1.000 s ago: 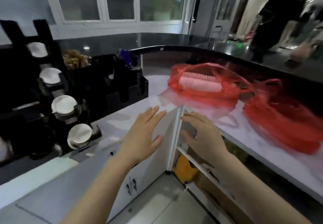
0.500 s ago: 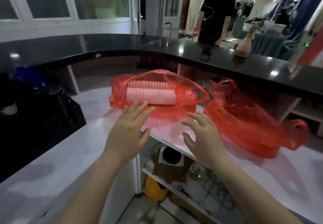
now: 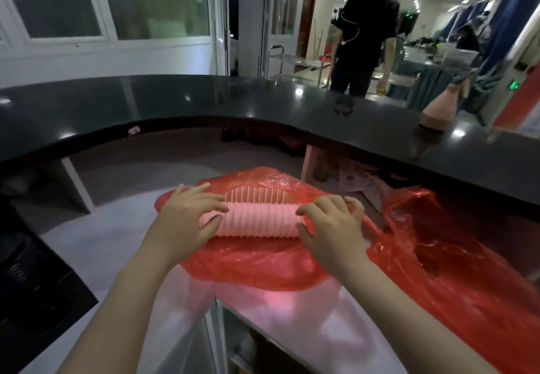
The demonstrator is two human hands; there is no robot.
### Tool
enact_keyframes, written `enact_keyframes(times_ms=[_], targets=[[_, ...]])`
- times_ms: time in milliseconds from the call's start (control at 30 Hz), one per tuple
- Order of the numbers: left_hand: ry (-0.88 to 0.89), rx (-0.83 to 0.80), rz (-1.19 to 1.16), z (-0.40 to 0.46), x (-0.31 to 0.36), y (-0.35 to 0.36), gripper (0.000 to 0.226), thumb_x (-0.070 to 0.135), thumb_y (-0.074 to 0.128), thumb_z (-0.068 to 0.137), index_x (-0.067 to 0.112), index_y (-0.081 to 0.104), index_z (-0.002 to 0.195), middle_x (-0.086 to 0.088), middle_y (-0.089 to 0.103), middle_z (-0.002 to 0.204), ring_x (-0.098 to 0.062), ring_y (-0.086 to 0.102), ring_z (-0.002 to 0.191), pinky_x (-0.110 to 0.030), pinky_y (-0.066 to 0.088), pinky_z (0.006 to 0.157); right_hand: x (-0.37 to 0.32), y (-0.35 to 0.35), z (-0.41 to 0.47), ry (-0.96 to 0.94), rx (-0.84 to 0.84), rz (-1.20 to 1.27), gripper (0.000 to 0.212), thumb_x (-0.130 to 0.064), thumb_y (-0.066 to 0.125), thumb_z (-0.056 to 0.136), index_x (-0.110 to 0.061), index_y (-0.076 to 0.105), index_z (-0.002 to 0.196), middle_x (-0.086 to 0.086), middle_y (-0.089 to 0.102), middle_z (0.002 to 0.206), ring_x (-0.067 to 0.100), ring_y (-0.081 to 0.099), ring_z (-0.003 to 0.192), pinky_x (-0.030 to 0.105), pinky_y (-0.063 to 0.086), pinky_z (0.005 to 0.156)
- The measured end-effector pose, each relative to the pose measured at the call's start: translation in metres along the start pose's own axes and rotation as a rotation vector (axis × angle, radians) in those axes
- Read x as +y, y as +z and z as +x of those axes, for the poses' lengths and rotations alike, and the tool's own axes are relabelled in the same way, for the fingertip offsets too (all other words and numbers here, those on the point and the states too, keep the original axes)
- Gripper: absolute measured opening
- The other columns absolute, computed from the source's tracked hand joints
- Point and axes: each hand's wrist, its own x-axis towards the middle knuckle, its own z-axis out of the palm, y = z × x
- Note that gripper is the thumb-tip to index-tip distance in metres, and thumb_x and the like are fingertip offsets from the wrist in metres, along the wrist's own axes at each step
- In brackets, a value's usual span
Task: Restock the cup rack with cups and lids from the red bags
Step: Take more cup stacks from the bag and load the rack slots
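Nearest, a glossy pale table (image 3: 122, 309) with a marbled sheen carries both forearms forward. The left hand (image 3: 187, 220) curls over the left end of a ribbed, pale pink sleeve of stacked cups (image 3: 260, 221), fingers on top and thumb below, gripping it through thin crinkled film. The right hand (image 3: 333, 227) grips the sleeve's right end the same way, fingers bent over its top. The sleeve lies on its side between the hands, inside a translucent red bag (image 3: 263, 265) that spreads flat under them. Just right of the right hand a second red bag (image 3: 438, 245) lies rumpled and shiny. Beyond the hands curves a polished black counter (image 3: 233, 102), and past it stands a person (image 3: 365, 40) in dark clothes.
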Motion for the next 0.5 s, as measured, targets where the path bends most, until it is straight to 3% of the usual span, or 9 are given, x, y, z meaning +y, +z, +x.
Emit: enact_keyframes(times_ms=[100, 200, 300, 367, 500], targets=[[-0.004, -0.144, 0.148, 0.006, -0.020, 0.020, 0.010, 0.031, 0.073, 0.079, 0.029, 0.074, 0.089, 0.013, 0.068, 0.114, -0.018, 0.037, 0.137, -0.058, 0.006, 0.112, 0.013, 0.026, 0.011, -0.066, -0.172, -0.094, 0.033, -0.032, 0.087, 0.053, -0.027, 0.070, 0.081, -0.007, 0.065, 0.082, 0.023, 0.064, 0.089, 0.049, 0.026, 0.098], [-0.063, -0.220, 0.279, 0.011, -0.040, 0.032, 0.031, 0.045, 0.070, 0.078, 0.035, 0.070, 0.107, 0.014, 0.063, 0.122, -0.017, 0.026, 0.142, -0.062, 0.000, 0.111, 0.030, 0.049, 0.018, -0.072, -0.384, -0.172, 0.049, -0.040, 0.087, 0.049, -0.025, 0.071, 0.094, -0.002, 0.066, 0.090, 0.026, 0.063, 0.094, 0.061, 0.033, 0.098], [-0.108, -0.276, 0.345, 0.020, -0.058, 0.039, 0.055, 0.047, 0.070, 0.077, 0.036, 0.056, 0.129, 0.010, 0.050, 0.138, -0.017, 0.017, 0.145, -0.060, -0.002, 0.111, 0.049, 0.068, 0.027, -0.191, -0.419, -0.195, 0.055, -0.033, 0.089, 0.043, -0.022, 0.073, 0.094, 0.004, 0.066, 0.088, 0.031, 0.063, 0.083, 0.047, 0.050, 0.074], [-0.116, -0.311, 0.370, 0.031, -0.068, 0.043, 0.067, 0.048, 0.070, 0.076, 0.036, 0.046, 0.137, 0.012, 0.043, 0.143, -0.014, 0.011, 0.146, -0.057, -0.004, 0.113, 0.066, 0.078, 0.033, -0.319, -0.377, -0.179, 0.054, -0.025, 0.088, 0.044, -0.021, 0.073, 0.096, 0.005, 0.065, 0.087, 0.031, 0.063, 0.078, 0.041, 0.051, 0.065], [-0.105, -0.419, 0.411, 0.051, -0.082, 0.055, 0.078, 0.047, 0.071, 0.074, 0.039, 0.034, 0.143, 0.015, 0.035, 0.148, -0.013, 0.002, 0.147, -0.055, -0.010, 0.112, 0.096, 0.095, 0.043, -0.404, -0.402, -0.200, 0.063, -0.020, 0.086, 0.050, -0.024, 0.069, 0.111, 0.004, 0.066, 0.105, 0.029, 0.065, 0.094, 0.043, 0.052, 0.079]])
